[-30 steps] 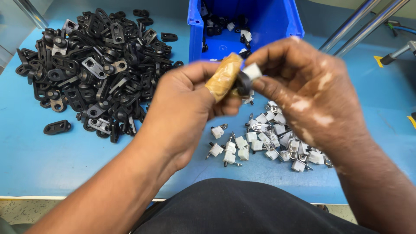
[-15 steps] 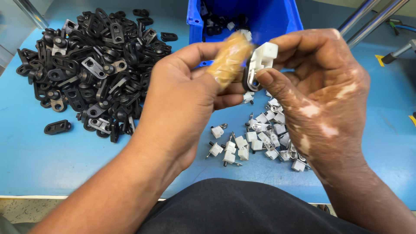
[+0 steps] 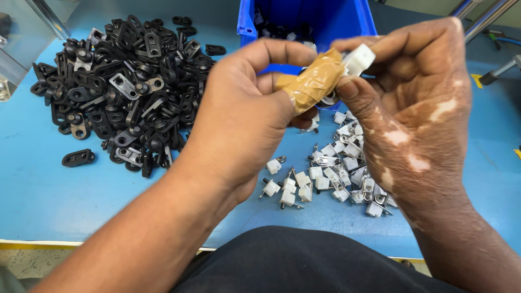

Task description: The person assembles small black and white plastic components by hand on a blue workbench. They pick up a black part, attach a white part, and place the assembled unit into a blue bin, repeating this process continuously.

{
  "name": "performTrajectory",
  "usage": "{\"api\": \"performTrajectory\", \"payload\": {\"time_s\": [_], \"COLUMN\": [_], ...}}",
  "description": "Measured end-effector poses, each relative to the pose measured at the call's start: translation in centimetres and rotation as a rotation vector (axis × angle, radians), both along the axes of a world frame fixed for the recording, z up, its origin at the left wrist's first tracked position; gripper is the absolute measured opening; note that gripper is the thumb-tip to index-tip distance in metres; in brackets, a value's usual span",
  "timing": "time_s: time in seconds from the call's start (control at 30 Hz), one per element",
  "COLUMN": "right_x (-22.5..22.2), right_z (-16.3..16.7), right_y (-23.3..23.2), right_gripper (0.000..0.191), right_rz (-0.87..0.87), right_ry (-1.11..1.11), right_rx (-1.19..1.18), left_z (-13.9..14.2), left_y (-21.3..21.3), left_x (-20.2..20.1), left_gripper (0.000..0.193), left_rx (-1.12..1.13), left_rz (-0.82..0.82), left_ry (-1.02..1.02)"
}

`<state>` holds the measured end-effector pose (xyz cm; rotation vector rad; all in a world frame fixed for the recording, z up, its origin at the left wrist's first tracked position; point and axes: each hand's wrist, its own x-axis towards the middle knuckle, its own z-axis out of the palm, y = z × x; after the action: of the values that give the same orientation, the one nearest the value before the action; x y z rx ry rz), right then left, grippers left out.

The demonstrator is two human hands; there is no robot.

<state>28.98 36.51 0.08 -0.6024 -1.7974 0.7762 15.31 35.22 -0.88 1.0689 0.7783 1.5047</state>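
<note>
My left hand and my right hand meet in mid-air in front of the blue bin. The left thumb wears tan tape and presses against a small white plastic part pinched in my right fingers. A dark ring-shaped piece shows just under the tape, mostly hidden between the fingers. Below my hands, a heap of small white parts with metal pins lies on the blue table.
A large pile of black flat bracket-like parts covers the table's left side, one lying loose near it. The blue bin holds a few dark and white pieces. Metal rods stand at the upper right.
Both hands have stayed together and lifted slightly. The white part has turned in my right fingers and now sits above the taped thumb.
</note>
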Motion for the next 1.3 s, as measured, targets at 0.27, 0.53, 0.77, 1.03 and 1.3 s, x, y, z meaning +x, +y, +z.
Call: {"api": "performTrajectory", "payload": {"time_s": [0.27,0.53,0.77,1.03,1.3], "right_x": [0.4,0.0,-0.4,-1.3,-1.9], "right_z": [-0.5,-0.2,-0.3,0.6,-0.2], "right_y": [0.0,-0.5,-0.6,-1.1,-0.8], "right_gripper": [0.033,0.023,0.018,0.018,0.027], "right_rz": [0.02,-0.017,-0.051,-0.029,0.099], "right_ry": [0.081,0.058,0.108,0.05,0.026], "right_rx": [0.044,0.145,-0.006,-0.025,-0.034], "left_z": [-0.4,0.6,3.2,2.5,1.5], "left_y": [-0.3,-0.9,-1.8,-1.2,-0.2], "left_x": [0.2,0.3,0.4,-0.1,-0.7], "left_gripper": [0.02,0.02,0.021,0.013,0.021], "left_rx": [0.0,0.063,0.161,0.306,0.183], "left_rz": [-0.003,-0.059,0.101,0.122,0.107], "left_ry": [-0.095,-0.339,-0.159,0.008,-0.003]}}
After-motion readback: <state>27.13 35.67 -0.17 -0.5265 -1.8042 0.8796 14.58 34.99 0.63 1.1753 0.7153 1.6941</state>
